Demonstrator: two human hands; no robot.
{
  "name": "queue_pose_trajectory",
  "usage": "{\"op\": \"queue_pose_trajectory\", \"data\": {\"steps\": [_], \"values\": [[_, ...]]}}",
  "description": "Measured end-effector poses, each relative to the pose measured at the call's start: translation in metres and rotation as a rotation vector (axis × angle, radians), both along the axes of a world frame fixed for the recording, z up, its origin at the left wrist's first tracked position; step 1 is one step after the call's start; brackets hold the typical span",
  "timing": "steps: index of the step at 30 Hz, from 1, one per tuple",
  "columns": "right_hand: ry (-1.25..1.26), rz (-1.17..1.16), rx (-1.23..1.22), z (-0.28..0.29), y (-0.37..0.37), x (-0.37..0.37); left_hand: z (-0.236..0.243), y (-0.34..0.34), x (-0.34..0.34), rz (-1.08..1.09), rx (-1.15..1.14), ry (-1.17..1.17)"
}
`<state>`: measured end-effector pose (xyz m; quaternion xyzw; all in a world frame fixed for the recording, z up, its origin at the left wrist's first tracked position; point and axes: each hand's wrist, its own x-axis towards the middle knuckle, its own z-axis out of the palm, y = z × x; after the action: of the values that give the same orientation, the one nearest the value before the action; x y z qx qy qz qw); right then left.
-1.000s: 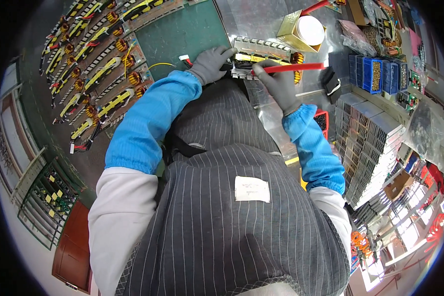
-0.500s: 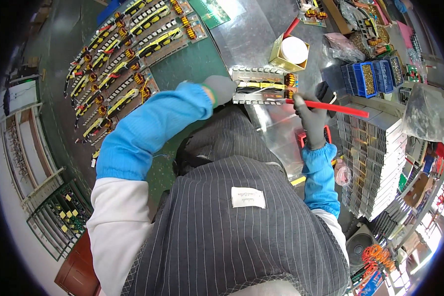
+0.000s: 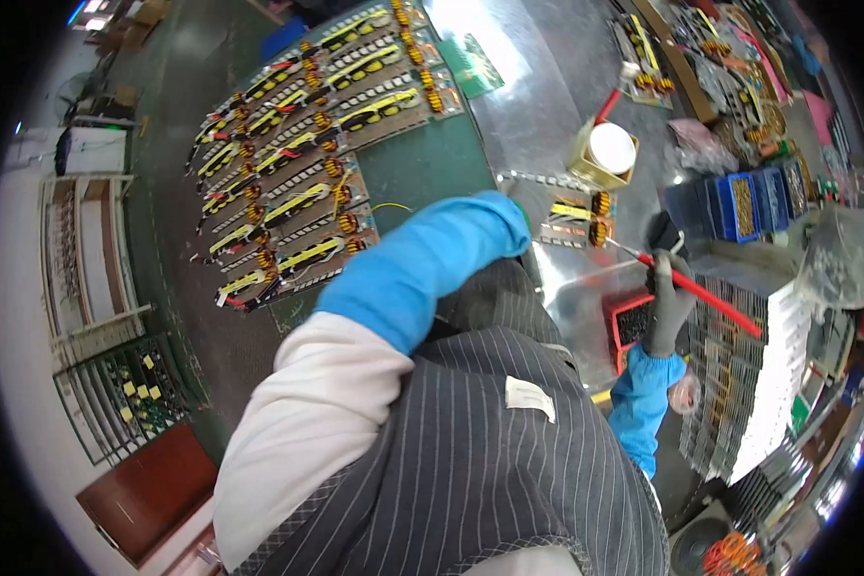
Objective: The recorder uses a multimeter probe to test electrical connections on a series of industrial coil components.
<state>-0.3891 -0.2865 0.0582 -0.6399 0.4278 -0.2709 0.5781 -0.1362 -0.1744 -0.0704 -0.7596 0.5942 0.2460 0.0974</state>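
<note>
My right hand (image 3: 670,293), in a grey glove, is closed round a long red-handled tool (image 3: 710,296) with a thin, pale shaft. The shaft's end points at the right side of a circuit board (image 3: 571,213) and lies close to its copper-wound coils (image 3: 600,219); I cannot tell whether it touches. The board also carries a yellow-wrapped part and a toothed metal strip along its far edge. My left arm, in a blue sleeve (image 3: 451,235), reaches to the board's left end. Most of my left hand is hidden beyond the cuff, so its fingers do not show.
Rows of similar boards (image 3: 317,154) cover the left bench. A white tub (image 3: 612,149) stands in a box behind the work. Blue bins (image 3: 742,206) of small parts, a red bin (image 3: 632,322) and a tall stack of metal pieces (image 3: 730,374) are at right.
My right hand and tool have drawn back, and the tool slants more steeply. My left forearm has swung right over the board's left end, hiding the hand. The whole view has shifted.
</note>
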Motion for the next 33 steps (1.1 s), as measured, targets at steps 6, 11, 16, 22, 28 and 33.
{"op": "queue_pose_trajectory", "data": {"steps": [6,11,16,22,28,33], "values": [[-0.024,0.024,0.028,0.000,-0.001,-0.006,-0.030,0.005,-0.005,0.196,-0.225,0.005],[-0.031,0.025,-0.016,0.009,-0.001,0.000,-0.014,0.066,0.056,0.239,-0.195,0.000],[-0.023,0.015,-0.003,-0.001,0.006,0.011,0.013,0.149,0.120,0.416,-0.184,-0.092],[-0.012,0.093,0.004,-0.005,0.005,0.026,-0.009,0.206,0.167,0.522,-0.174,-0.152],[0.002,0.114,0.033,0.001,0.002,0.034,-0.009,0.207,0.177,0.622,-0.087,-0.092],[0.042,0.074,0.011,0.005,0.000,0.029,-0.008,0.208,0.181,0.662,-0.055,-0.134]]}}
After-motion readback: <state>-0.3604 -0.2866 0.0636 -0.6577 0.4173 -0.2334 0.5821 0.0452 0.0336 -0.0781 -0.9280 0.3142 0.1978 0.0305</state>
